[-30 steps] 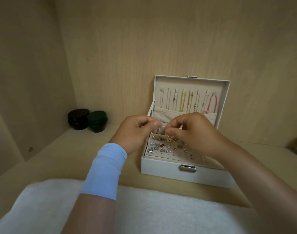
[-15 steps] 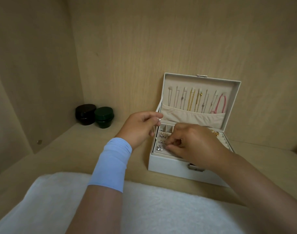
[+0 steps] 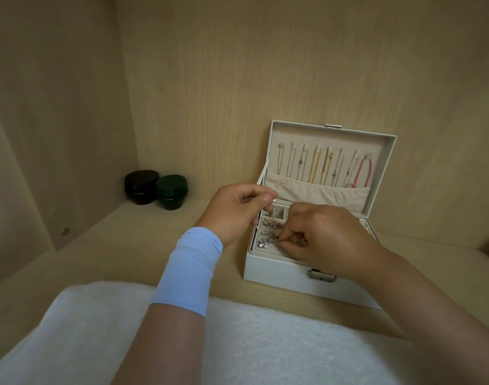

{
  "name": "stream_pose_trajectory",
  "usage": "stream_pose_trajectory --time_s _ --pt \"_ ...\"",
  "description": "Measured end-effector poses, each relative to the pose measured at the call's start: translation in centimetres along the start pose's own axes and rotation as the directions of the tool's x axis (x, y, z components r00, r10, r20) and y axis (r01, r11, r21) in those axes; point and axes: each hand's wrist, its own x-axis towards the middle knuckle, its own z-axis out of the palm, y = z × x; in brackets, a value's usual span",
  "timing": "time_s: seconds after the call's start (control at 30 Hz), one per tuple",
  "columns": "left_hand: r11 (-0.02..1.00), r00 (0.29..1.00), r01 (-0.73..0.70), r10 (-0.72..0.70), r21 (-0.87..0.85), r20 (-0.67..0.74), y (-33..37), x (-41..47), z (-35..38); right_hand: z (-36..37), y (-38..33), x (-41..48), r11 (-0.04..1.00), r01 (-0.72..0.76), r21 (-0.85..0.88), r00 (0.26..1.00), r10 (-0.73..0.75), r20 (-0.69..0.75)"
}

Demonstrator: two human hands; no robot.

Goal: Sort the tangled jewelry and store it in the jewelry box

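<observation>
Jewelry box [image 3: 279, 276] sits on a wooden shelf [image 3: 126, 245], white, front clasp [image 3: 322, 275] facing the person, lid [image 3: 332, 134] standing upright at the back. Inside the lid: a row of necklaces [image 3: 315, 168] hanging straight, silver & gold, w/ a pink cord [image 3: 362, 173] at the far right end. Their lower ends drop into a beige pocket [image 3: 315, 193] across the lid's bottom.

Left hand [image 3: 235, 212] hovers at the box's back-left corner, just above the rim. Its grip is closed: thumb & forefinger pinch a tiny stud [image 3: 273, 200], pale and shiny; other fingers curled under. A light blue sleeve [image 3: 190, 270] covers the wrist.

Right hand [image 3: 324, 234] is down over the top tray, knuckles up, covering most of the tray's middle & right. Its grip is also together: thumb & forefinger tips clamp a small piece [image 3: 280, 242] at tray level, too small to tell what it is. Earrings [image 3: 268, 232] lie in rows on the tray's left part, mostly clear stones, touching or just beside the fingertips. Small square cells show at the tray's back-left, btwn the two hands.

A white fluffy towel [image 3: 265, 343] lies along the shelf's near edge, under both forearms, apart from the box. Far left in the back corner: a black jar [image 3: 140, 186] & a green jar [image 3: 171, 191], lids on, touching each other, well apart from the box.
</observation>
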Motion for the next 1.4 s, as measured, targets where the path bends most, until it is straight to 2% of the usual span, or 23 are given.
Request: stream_pose_trajectory --time_s 0.13,0.27,0.3,0.4,0.47,0.57,0.67,0.73,0.83,0.93,1.0,1.07,1.2,1.3,1.4 --pt "1.0 1.0 0.011 -0.011 -0.001 0.009 -0.2 0.1 0.0 0.0 0.0 0.0 0.999 0.035 -0.023 0.999 -0.034 0.035" --pt "0.999 0.999 0.031 -0.031 -0.025 0.026 -0.2 0.1 0.0 -0.6 0.4 0.1 0.999 -0.003 0.052 0.98 -0.007 0.197" --pt "0.999 0.999 0.032 -0.031 -0.027 0.034 -0.2 0.1 0.0 -0.9 0.6 0.2 0.995 -0.025 0.094 0.982 0.007 0.186" --pt "1.0 0.999 0.014 -0.013 -0.013 0.047 -0.1 -0.1 0.2 -1.7 1.9 0.4 0.955 -0.136 0.264 0.99 0.139 0.007" --pt "1.0 0.999 0.014 -0.013 -0.023 0.053 0.1 -0.2 0.5 -2.0 2.3 0.4 0.912 -0.183 0.367 0.973 0.221 -0.064" --pt "0.994 0.995 0.05 -0.042 -0.095 0.088 0.4 -0.3 1.0 -2.1 1.7 0.5 0.842 -0.193 0.504 0.968 0.246 -0.039" --pt "0.989 0.992 0.082 -0.069 -0.12 0.108 0.5 -0.3 1.4 -1.7 1.3 0.5 0.822 -0.169 0.543 0.966 0.247 -0.072" --pt "0.988 0.992 0.085 -0.073 -0.131 0.099 0.6 -0.4 1.5 -1.6 1.5 0.6 0.777 -0.2 0.597 0.946 0.311 -0.087" --pt "0.988 0.992 0.083 -0.07 -0.13 0.103 0.6 -0.4 1.4 -1.7 2.0 0.5 0.681 -0.266 0.682 0.918 0.394 -0.036" --pt "0.995 0.994 0.045 -0.054 0.091 0.095 0.1 -0.2 1.1 -1.9 2.3 0.0 0.695 -0.302 0.652 0.942 0.321 0.095" --pt "0.961 0.998 0.004 -0.023 0.278 0.064 -0.2 -0.1 0.9 -1.7 2.1 -0.3 0.787 -0.31 0.534 0.951 0.264 0.163" --pt "0.929 0.999 -0.012 -0.002 0.37 0.037 -0.2 0.0 0.4 -1.3 1.7 -0.4 0.858 -0.298 0.417 0.954 0.262 0.144" --pt "0.882 0.987 0.016 -0.09 0.47 0.134 -0.1 -0.4 -0.5 -0.1 0.5 0.0 0.949 -0.207 0.237 0.978 0.209 0.018" --pt "0.873 0.965 0.047 -0.164 0.486 0.202 -0.2 -0.6 -0.5 0.7 -0.2 0.1 0.981 -0.139 0.139 0.99 0.14 0.002" --pt "0.869 0.96 0.043 -0.172 0.492 0.22 -0.3 -0.5 -0.5 1.1 -0.6 0.1 0.987 -0.122 0.104 0.993 0.121 0.012"
